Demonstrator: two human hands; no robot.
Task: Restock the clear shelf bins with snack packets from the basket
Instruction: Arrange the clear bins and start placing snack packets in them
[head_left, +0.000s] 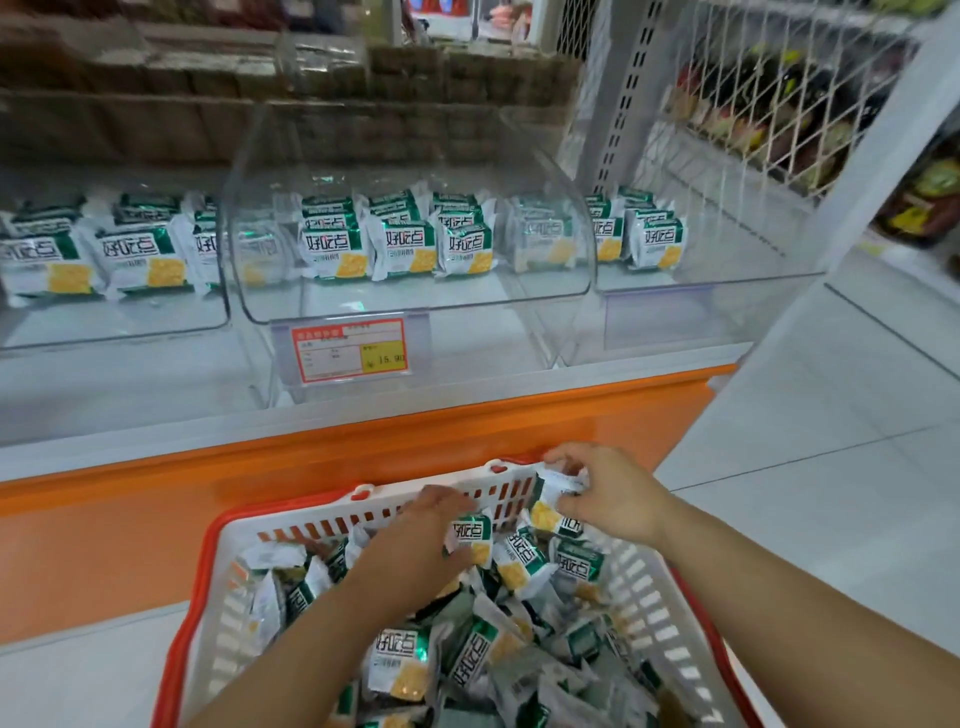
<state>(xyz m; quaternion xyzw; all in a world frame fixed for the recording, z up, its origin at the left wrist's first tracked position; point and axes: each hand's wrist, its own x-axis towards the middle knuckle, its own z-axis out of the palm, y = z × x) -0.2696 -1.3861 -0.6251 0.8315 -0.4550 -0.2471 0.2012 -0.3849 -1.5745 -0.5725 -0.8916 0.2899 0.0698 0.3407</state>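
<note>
Head view: lower centre, in the orange-rimmed white plastic basket (655, 597), the left hand (423, 538) grips a green-and-white foil snack packet (471, 535) and the right hand (610, 499) pinches a second packet (549, 513) (upside down). The clear plastic shelf bin (415, 297) sits directly above.

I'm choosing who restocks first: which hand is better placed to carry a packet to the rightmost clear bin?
Right, probably. The right hand pinches a raised packet at the basket rim, nearer the rightmost bin; the left hand grips another packet lower, mid-basket.
</note>
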